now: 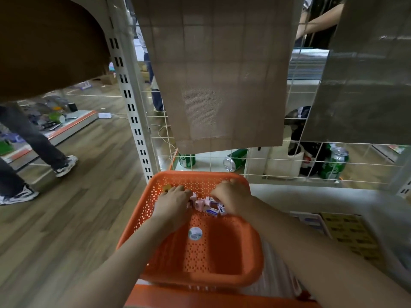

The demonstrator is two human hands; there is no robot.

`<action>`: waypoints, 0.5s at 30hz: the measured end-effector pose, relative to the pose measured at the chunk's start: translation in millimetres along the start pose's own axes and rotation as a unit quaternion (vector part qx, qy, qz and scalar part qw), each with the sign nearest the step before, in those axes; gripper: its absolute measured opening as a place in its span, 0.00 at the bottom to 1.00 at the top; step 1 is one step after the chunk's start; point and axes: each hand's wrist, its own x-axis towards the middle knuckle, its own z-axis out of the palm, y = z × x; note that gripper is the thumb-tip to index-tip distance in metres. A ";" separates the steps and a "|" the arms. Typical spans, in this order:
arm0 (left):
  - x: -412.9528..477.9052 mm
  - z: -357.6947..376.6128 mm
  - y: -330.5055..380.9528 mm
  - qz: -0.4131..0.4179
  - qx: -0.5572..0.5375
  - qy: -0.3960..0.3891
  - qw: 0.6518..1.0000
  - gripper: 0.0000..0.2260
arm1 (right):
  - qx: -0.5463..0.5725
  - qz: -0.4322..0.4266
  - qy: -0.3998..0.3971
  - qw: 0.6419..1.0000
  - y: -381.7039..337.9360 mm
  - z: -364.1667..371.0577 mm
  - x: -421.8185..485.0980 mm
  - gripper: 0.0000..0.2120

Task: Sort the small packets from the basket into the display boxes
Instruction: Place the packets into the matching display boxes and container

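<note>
Packets (208, 205) in basket (200, 261) between left hand (174, 204), right hand (232, 196); both touching them, grip unclear

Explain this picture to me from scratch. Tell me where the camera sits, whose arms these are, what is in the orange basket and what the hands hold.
There is no machine here: a person wears one wide-angle camera on the head, looking forward and down, so the two bare arms are their own. Below them sits an orange perforated plastic basket. At its far end lies a heap of small pink, white and blue packets; a round sticker is on its floor. The left hand and right hand both reach into the heap, but their fingers are mostly hidden, so I cannot tell whether either holds a packet. Printed cardboard boxes lie to the right.
</note>
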 end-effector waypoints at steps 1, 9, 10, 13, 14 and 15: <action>1.9 0.7 0.8 -0.001 -0.001 0.004 1.000 0.17 | -0.002 0.000 -0.002 1.000 0.1 0.2 -0.1 0.07; 20.4 3.7 5.8 0.015 0.034 0.004 0.999 0.17 | 0.053 -0.015 0.074 0.996 2.1 -14.8 -13.0 0.06; 22.5 4.3 5.9 0.019 0.037 0.001 0.999 0.17 | 0.052 -0.020 0.081 0.995 2.5 -17.8 -16.1 0.06; 27.9 6.7 5.9 0.044 0.057 -0.003 0.997 0.14 | 0.057 -0.022 0.074 0.995 5.8 -25.2 -25.0 0.07; 29.4 8.3 6.0 0.051 0.061 -0.003 0.997 0.13 | 0.064 -0.020 0.067 0.995 7.6 -25.8 -26.9 0.09; 30.9 10.1 6.5 0.055 0.061 -0.004 0.997 0.11 | 0.072 -0.018 0.061 0.995 9.6 -25.9 -28.5 0.11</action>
